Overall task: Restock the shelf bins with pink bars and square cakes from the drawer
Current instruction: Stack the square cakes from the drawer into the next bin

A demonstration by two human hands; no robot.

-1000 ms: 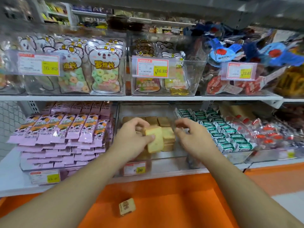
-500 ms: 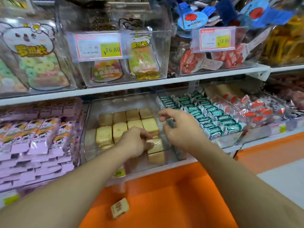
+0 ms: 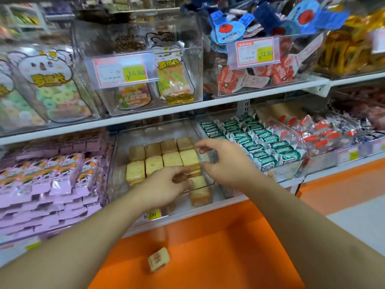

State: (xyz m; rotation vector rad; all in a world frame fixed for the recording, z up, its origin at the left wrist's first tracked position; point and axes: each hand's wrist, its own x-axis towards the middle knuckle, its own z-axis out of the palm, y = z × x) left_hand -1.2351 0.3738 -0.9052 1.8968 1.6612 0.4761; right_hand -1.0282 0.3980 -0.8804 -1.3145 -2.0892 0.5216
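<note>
Two bare forearms and hands, seen from above

No sleeve, glove, watch, ring or band is seen on either limb: the left hand [image 3: 164, 185] and the right hand [image 3: 225, 163] are uncovered, and both forearms are shown bare from the wrists down to the near edge of the view.

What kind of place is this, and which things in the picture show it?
Most likely a snack shop or supermarket aisle. Clear shelf bins hold wrapped square cakes and pink bars, and price tags hang on the bin fronts.
</note>
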